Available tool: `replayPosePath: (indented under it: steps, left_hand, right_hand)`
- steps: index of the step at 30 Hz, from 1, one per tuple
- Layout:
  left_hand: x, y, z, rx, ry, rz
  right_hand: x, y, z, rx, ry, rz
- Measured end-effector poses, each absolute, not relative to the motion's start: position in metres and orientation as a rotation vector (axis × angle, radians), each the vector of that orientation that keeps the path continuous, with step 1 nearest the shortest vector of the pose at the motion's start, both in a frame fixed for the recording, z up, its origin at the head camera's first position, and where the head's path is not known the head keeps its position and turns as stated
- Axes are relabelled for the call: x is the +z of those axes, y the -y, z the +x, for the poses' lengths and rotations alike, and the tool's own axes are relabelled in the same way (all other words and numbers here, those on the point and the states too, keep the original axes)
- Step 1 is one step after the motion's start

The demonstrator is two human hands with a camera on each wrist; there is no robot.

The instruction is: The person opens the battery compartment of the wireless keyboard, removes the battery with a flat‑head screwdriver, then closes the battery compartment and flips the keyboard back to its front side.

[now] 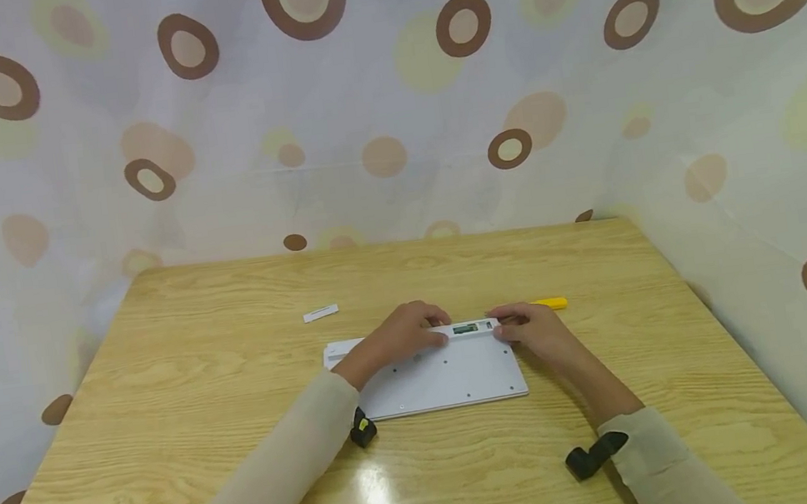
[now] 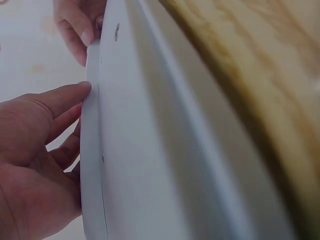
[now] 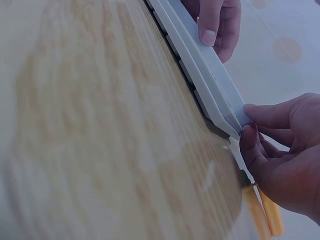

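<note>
A white keyboard (image 1: 427,385) lies face down, its underside dotted with small screws. Near the right end of its thick far edge an uncovered battery compartment (image 1: 465,328) shows something green inside, likely a battery. My left hand (image 1: 407,332) holds that far edge just left of the compartment, thumb on the underside and fingers behind. At the far right corner, my right hand (image 1: 537,330) pinches the keyboard's end between thumb and fingers, as the keyboard (image 3: 212,75) in the right wrist view shows. Part of the edge is hidden by the left hand.
A small white strip (image 1: 321,313), like a battery cover, lies behind the keyboard to the left. Beyond my right hand sits a yellow handle (image 1: 552,303), partly hidden. The wooden table (image 1: 229,307) meets a patterned curtain (image 1: 385,103) at the back.
</note>
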State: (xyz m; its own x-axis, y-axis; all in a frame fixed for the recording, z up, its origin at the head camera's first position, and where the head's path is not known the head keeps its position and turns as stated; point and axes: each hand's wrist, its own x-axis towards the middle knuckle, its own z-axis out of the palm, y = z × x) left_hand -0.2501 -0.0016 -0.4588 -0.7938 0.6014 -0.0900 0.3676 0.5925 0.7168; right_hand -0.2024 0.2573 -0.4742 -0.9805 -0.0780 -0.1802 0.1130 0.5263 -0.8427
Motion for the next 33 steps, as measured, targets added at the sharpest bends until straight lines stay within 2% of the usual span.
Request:
replayPosePath:
  steps: [8, 15, 22, 33]
  left_hand:
    - [-0.459, 0.003, -0.255, 1.004, -2.479, 0.824]
    - [-0.46, 0.002, -0.255, 1.023, -2.463, 0.819]
    - [-0.458, 0.004, -0.254, 1.026, -2.464, 0.8]
    - [-0.461, 0.003, -0.255, 1.017, -2.457, 0.803]
  right_hand:
    - [-0.471, -0.259, -0.204, -1.47, -2.553, -0.007]
    - [-0.456, -0.286, -0.208, -1.492, -2.784, -0.031]
    - [-0.443, -0.314, -0.212, -1.166, -3.038, -0.17]
    - [-0.457, -0.349, -0.223, -1.007, -2.974, -0.193]
